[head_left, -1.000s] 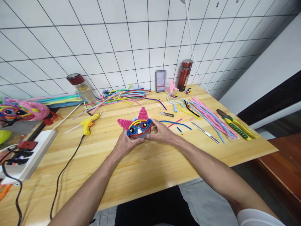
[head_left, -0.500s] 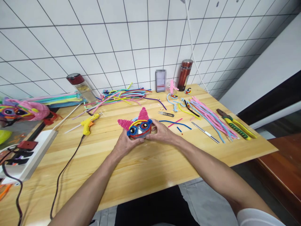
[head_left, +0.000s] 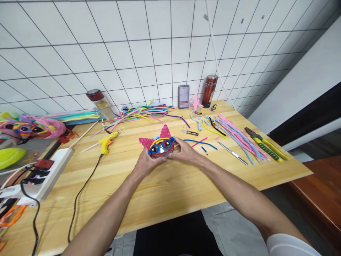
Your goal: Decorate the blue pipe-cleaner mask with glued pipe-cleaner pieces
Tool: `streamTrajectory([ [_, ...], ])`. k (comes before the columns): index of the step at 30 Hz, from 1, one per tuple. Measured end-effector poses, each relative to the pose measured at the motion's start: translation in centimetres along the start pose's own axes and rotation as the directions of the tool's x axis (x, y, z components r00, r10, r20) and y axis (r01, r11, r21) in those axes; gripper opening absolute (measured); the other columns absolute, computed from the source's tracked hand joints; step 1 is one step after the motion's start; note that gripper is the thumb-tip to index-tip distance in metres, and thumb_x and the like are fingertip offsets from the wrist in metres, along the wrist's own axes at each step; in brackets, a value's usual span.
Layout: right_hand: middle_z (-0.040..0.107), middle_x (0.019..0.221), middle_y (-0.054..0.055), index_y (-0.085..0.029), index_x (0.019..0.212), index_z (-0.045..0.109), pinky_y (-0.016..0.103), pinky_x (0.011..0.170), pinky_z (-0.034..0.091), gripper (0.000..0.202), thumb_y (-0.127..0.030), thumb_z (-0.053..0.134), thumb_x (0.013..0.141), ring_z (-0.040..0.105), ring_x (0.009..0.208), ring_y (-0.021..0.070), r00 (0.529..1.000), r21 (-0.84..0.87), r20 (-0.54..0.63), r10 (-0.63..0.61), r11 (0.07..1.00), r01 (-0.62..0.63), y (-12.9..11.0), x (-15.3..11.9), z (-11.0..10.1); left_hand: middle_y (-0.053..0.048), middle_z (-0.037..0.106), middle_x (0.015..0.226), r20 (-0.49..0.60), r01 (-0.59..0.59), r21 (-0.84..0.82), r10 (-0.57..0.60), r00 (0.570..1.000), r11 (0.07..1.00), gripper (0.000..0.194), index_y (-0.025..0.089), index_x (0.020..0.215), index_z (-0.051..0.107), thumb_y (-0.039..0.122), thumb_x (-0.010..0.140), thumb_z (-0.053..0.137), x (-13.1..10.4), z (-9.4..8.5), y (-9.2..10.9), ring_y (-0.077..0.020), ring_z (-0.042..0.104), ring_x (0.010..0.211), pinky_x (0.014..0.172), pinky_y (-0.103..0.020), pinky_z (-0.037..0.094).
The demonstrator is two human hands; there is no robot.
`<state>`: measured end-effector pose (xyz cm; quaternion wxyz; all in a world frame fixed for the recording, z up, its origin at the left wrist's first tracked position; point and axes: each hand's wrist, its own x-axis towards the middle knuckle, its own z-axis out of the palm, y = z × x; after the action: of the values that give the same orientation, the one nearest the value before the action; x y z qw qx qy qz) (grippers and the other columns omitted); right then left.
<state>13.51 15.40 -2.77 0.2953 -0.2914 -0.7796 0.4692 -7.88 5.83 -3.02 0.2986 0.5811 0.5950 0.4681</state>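
Between my two hands is a pipe-cleaner mask with two pink pointed ears, blue-ringed eyes and red and yellow trim. My left hand grips its left side, thumb along the lower edge. On the other side my right hand holds it with the thumb at the lower edge and the fingers curled behind. The mask's back is hidden. Just beyond it lie small thread snips and a blue pipe cleaner.
A yellow glue gun with its cord lies left, near a white power strip. At right are a craft knife, pliers and pink and blue pipe cleaners. Bottles and a phone stand along the wall.
The camera view has shifted slightly, so the whole scene sits a little lower. Both hands keep their hold on the mask, with no clear change in grip.
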Motion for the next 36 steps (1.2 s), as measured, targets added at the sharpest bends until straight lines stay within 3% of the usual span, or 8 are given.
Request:
streamTrajectory([
  [11,0.068,0.137,0.013,-0.02,0.147,0.057,0.042,0.096,0.055,0.081,-0.046,0.086,0.076,0.067,0.114,0.0272,1.0,-0.08,0.007,-0.013,0.997,0.014,0.2,0.2,-0.3,-0.016,0.077,0.127,-0.035,0.073,0.026,-0.072,0.997,0.997,0.076,0.016,0.127,0.068,0.055,0.067,0.092,0.0,0.0,0.1,-0.0386,0.072,0.122,0.11,-0.055,0.057],
  [18,0.068,0.131,0.014,-0.018,0.14,0.059,0.046,0.102,0.051,0.072,-0.045,0.086,0.079,0.064,0.118,0.0295,0.996,-0.237,0.017,-0.084,0.968,0.086,0.4,0.1,0.0,-0.016,0.076,0.129,-0.015,0.016,0.037,-0.016,1.0,0.999,0.078,0.016,0.13,0.066,0.059,0.07,0.089,0.0,-0.1,0.3,-0.037,0.072,0.122,0.111,-0.053,0.056],
  [29,0.064,0.144,0.017,-0.019,0.152,0.052,0.049,0.107,0.05,0.085,-0.045,0.086,0.078,0.063,0.127,0.0312,0.998,-0.219,-0.009,-0.066,0.974,0.062,0.4,0.0,0.0,-0.016,0.077,0.124,-0.07,0.065,0.034,-0.062,0.996,0.997,0.078,0.016,0.126,0.066,0.058,0.066,0.092,0.0,0.1,-0.6,-0.0385,0.071,0.124,0.111,-0.055,0.056],
  [36,0.065,0.141,0.016,-0.022,0.155,0.05,0.048,0.103,0.052,0.092,-0.046,0.089,0.075,0.065,0.119,0.0292,0.999,-0.192,-0.012,-0.048,0.98,0.045,0.4,-0.1,-0.2,-0.015,0.077,0.124,-0.07,0.084,-0.005,-0.084,0.994,0.996,0.076,0.017,0.128,0.066,0.053,0.067,0.093,-0.3,0.3,-0.3,-0.037,0.073,0.118,0.108,-0.054,0.057],
])
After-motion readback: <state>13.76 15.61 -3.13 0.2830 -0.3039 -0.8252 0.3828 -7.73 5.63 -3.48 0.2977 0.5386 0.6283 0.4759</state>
